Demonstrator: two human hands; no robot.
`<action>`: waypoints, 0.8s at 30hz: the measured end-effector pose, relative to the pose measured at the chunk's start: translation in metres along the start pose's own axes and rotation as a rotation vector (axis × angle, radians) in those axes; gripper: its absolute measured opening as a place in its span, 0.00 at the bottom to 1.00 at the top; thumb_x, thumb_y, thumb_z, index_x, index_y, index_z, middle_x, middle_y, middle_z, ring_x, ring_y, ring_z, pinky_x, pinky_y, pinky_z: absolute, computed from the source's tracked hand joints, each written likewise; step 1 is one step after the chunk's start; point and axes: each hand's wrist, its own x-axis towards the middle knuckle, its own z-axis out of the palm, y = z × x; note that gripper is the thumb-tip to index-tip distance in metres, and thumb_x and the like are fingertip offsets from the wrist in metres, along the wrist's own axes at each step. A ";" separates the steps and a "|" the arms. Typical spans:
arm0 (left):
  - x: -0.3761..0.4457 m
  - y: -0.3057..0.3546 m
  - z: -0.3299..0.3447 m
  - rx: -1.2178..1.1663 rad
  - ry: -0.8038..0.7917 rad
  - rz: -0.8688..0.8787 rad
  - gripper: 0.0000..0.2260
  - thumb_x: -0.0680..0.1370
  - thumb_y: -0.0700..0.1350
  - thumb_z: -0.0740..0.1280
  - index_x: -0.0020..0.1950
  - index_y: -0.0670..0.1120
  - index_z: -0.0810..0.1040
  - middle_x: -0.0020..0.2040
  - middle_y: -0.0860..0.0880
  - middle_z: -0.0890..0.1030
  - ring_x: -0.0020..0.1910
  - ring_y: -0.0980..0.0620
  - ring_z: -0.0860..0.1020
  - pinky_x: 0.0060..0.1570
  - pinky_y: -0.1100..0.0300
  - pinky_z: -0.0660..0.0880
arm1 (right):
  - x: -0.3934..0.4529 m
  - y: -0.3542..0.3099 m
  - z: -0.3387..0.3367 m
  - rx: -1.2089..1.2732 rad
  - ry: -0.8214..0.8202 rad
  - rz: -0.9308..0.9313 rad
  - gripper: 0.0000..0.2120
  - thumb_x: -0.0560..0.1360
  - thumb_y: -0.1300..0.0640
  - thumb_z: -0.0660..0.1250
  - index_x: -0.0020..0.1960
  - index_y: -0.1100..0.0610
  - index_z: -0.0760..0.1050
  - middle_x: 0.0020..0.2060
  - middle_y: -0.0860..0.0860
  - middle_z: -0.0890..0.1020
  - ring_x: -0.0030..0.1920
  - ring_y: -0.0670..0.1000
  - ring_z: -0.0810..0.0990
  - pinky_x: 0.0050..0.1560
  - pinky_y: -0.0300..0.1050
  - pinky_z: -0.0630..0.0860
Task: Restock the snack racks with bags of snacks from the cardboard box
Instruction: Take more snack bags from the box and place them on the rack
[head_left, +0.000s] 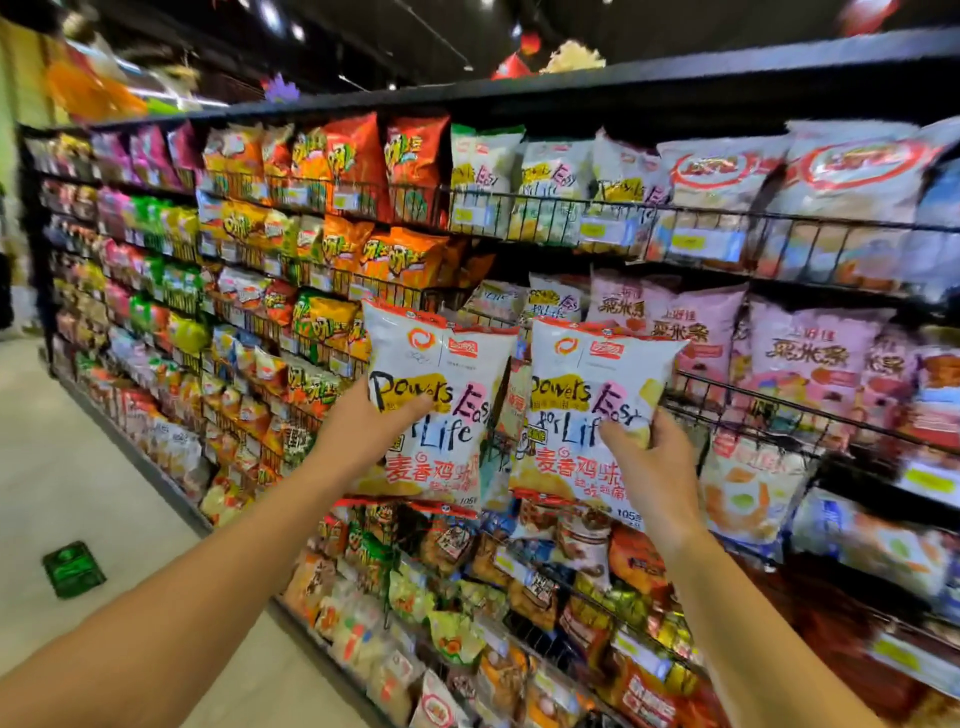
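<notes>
The snack rack (571, 208) is big and runs all along the aisle, with many wire shelves, one above the other. The cardboard box is not in the picture.

Two white chip bags are held up in front of the rack, side by side and upright. The left hand (371, 421) grips the left bag (436, 400) by its left edge, with the thumb across the front. The right hand (647, 462) grips the right bag (587, 405) low on its right side, fingers curled around it.

I think the step now is to slide both bags onto a shelf. More bags like these (550, 299) sit just behind, between the orange bags and the pink bags (691, 327), so that looks like the right spot. It would help to lift each bag over the wire front, keep it standing with the words facing out, and not squeeze the chips.

Count: one long rack, two hands, two held bags, and one small green packet (72, 569) on the floor (78, 441).
</notes>
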 end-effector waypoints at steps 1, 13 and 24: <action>0.018 -0.003 0.001 0.003 0.006 0.019 0.28 0.77 0.55 0.71 0.73 0.47 0.68 0.58 0.57 0.70 0.63 0.52 0.71 0.59 0.55 0.68 | 0.016 0.000 0.007 -0.012 0.005 -0.014 0.12 0.78 0.50 0.70 0.60 0.44 0.76 0.43 0.43 0.82 0.37 0.45 0.78 0.38 0.45 0.74; 0.246 -0.057 -0.003 -0.075 -0.014 0.091 0.33 0.74 0.61 0.71 0.75 0.49 0.68 0.70 0.51 0.74 0.65 0.47 0.73 0.60 0.50 0.70 | 0.200 -0.008 0.132 -0.094 0.139 -0.200 0.12 0.78 0.51 0.70 0.60 0.49 0.75 0.37 0.46 0.78 0.33 0.45 0.73 0.35 0.44 0.71; 0.428 -0.090 -0.034 -0.292 -0.105 0.132 0.29 0.79 0.50 0.69 0.76 0.42 0.64 0.59 0.56 0.68 0.61 0.54 0.68 0.55 0.60 0.63 | 0.320 -0.014 0.250 -0.132 0.346 -0.290 0.17 0.77 0.54 0.73 0.60 0.47 0.69 0.43 0.36 0.77 0.36 0.29 0.76 0.38 0.28 0.70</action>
